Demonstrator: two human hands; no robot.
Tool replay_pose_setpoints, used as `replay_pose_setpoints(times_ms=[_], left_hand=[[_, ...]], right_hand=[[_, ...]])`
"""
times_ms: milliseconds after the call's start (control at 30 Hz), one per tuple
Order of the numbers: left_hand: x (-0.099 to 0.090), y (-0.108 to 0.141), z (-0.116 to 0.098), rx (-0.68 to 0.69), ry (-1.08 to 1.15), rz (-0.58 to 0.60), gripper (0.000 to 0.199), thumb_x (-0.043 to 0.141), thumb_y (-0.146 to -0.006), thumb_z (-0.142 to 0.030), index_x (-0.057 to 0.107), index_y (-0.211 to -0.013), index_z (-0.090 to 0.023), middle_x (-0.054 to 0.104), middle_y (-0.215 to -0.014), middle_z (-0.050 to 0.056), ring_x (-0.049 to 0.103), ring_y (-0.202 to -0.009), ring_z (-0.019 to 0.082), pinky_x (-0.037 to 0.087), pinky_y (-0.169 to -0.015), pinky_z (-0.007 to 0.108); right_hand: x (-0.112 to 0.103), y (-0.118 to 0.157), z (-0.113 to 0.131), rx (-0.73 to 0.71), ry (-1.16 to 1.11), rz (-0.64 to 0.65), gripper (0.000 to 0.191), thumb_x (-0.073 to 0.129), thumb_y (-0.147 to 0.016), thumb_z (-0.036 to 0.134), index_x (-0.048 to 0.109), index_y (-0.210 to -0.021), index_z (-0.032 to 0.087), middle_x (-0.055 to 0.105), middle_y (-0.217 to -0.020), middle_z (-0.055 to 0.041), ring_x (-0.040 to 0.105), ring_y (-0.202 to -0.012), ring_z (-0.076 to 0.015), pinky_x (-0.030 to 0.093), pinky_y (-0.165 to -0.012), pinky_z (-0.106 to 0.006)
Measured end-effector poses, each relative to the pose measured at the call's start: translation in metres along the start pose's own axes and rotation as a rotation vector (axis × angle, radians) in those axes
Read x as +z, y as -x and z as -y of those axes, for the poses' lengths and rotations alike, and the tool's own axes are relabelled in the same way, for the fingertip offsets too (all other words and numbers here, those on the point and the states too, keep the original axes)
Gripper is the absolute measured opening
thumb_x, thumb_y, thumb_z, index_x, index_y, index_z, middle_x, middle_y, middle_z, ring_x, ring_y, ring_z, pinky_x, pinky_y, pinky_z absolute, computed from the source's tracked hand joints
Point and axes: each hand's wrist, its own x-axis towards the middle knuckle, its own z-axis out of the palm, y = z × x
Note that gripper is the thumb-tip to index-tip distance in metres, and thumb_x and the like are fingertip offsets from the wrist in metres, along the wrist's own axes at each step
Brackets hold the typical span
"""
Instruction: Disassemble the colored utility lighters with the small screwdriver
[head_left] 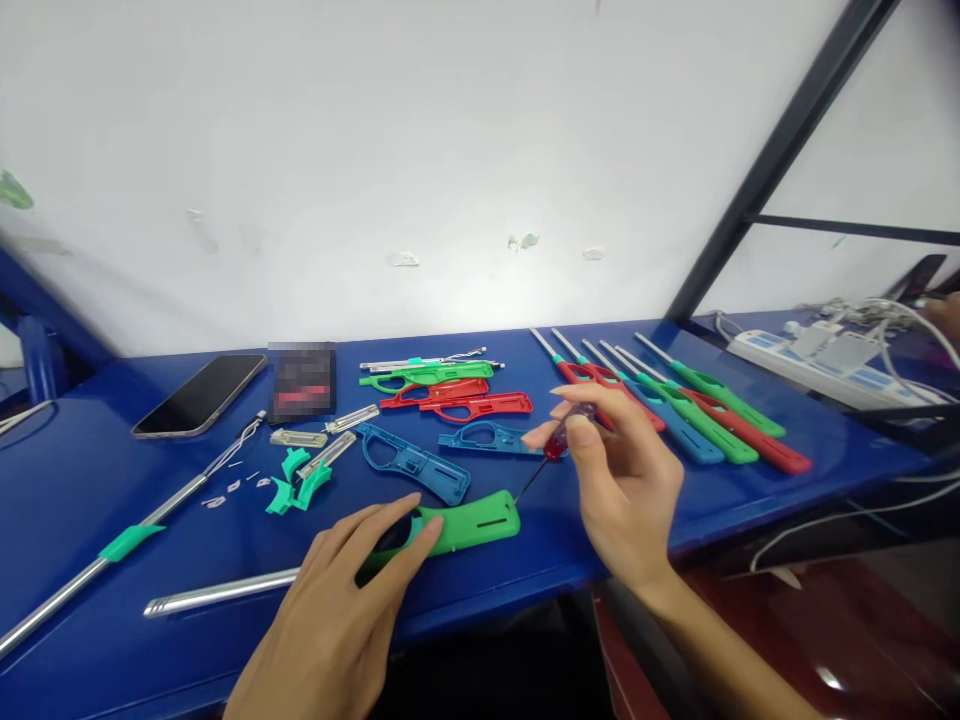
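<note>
A green lighter [480, 522] with a long metal tube [225, 590] lies near the table's front edge, its tube pointing left. My left hand [352, 590] is wrapped over the lighter's middle and covers part of it. In my right hand [622, 470], closed around its dark red handle, is a small screwdriver [555, 443]. The driver's thin tip meets the right end of the green handle, near a small notch. Just behind the lighter are two blue casing halves [420, 465], [487, 438].
Behind lie red casing halves [480, 405] and a green one [435, 375]. Left are teal pieces [300, 480], clear tanks [298, 438], a metal tube [180, 497], a phone [202, 395] and a dark box [302, 385]. Several lighters [697, 420] and a power strip [795, 360] are right.
</note>
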Motion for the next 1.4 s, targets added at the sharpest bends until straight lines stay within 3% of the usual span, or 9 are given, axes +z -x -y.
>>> replay_pose_setpoints(times_ms=[333,667,833,967,1067,1233,1300,1400], left_hand=[[-0.001,-0.002,0.0,-0.003,0.002,-0.009,0.069,0.043,-0.097,-0.003,0.053,-0.158,-0.034,0.064,-0.152,0.006,0.067,-0.129,0.029,0.065,-0.101,0.048],[0.001,-0.003,0.0,-0.019,0.055,-0.025,0.072,0.043,-0.097,0.001,0.052,-0.158,-0.036,0.064,-0.15,0.007,0.066,-0.129,0.029,0.066,-0.099,0.052],[0.0,-0.003,0.001,-0.008,-0.003,-0.01,0.072,0.041,-0.095,0.002,0.055,-0.155,-0.035,0.066,-0.148,0.007,0.068,-0.126,0.031,0.066,-0.097,0.056],[0.0,-0.002,-0.002,0.003,-0.012,-0.027,0.072,0.04,-0.094,0.003,0.057,-0.153,-0.034,0.068,-0.146,0.007,0.069,-0.124,0.03,0.067,-0.095,0.053],[0.0,-0.003,-0.004,-0.017,0.003,-0.032,0.071,0.04,-0.093,0.004,0.058,-0.151,-0.033,0.068,-0.146,0.007,0.069,-0.125,0.03,0.067,-0.095,0.054],[-0.001,-0.005,-0.004,-0.018,0.019,-0.036,0.07,0.04,-0.094,0.003,0.059,-0.151,-0.033,0.069,-0.144,0.008,0.07,-0.123,0.031,0.067,-0.094,0.055],[0.0,-0.005,-0.003,-0.024,0.03,-0.044,0.069,0.041,-0.094,0.003,0.059,-0.15,-0.033,0.07,-0.143,0.008,0.07,-0.122,0.03,0.067,-0.093,0.054],[0.003,-0.003,-0.003,-0.034,0.057,-0.042,0.07,0.041,-0.094,0.004,0.059,-0.15,-0.034,0.068,-0.145,0.007,0.068,-0.124,0.029,0.066,-0.094,0.053]], right_hand=[[0.008,-0.002,0.001,0.062,0.116,-0.047,0.016,0.062,-0.107,0.025,0.074,-0.118,0.027,0.067,-0.099,0.0002,0.08,-0.078,-0.0162,0.063,-0.068,-0.029],[0.009,-0.004,-0.001,0.052,0.133,-0.062,0.013,0.062,-0.108,0.023,0.075,-0.105,0.024,0.074,-0.102,-0.0024,0.079,-0.075,-0.0165,0.064,-0.069,-0.031],[0.009,0.005,0.0,-0.201,-0.006,0.154,0.033,0.06,-0.106,0.011,0.074,-0.125,0.033,0.079,-0.098,0.0002,0.08,-0.087,-0.0201,0.067,-0.076,-0.037],[0.012,0.012,0.002,-0.251,-0.142,0.349,0.054,0.044,-0.108,0.004,0.062,-0.147,0.038,0.08,-0.111,-0.0017,0.079,-0.094,-0.0197,0.068,-0.077,-0.04],[0.01,0.011,0.007,-0.22,-0.032,0.322,0.045,0.048,-0.107,0.007,0.069,-0.138,0.032,0.081,-0.108,-0.0034,0.078,-0.097,-0.0217,0.066,-0.081,-0.041],[0.01,-0.003,0.021,-0.1,0.081,0.1,0.022,0.088,-0.088,0.016,0.08,-0.104,0.029,0.081,-0.094,0.0024,0.075,-0.082,-0.0189,0.062,-0.079,-0.036],[0.012,-0.007,0.024,-0.027,0.079,0.12,0.014,0.086,-0.09,0.016,0.079,-0.094,0.028,0.081,-0.088,0.0036,0.075,-0.078,-0.0169,0.061,-0.075,-0.032],[0.015,-0.01,0.019,0.064,-0.123,0.27,0.007,0.07,-0.104,0.023,0.068,-0.108,0.028,0.081,-0.094,0.0029,0.078,-0.076,-0.0158,0.063,-0.072,-0.032]])
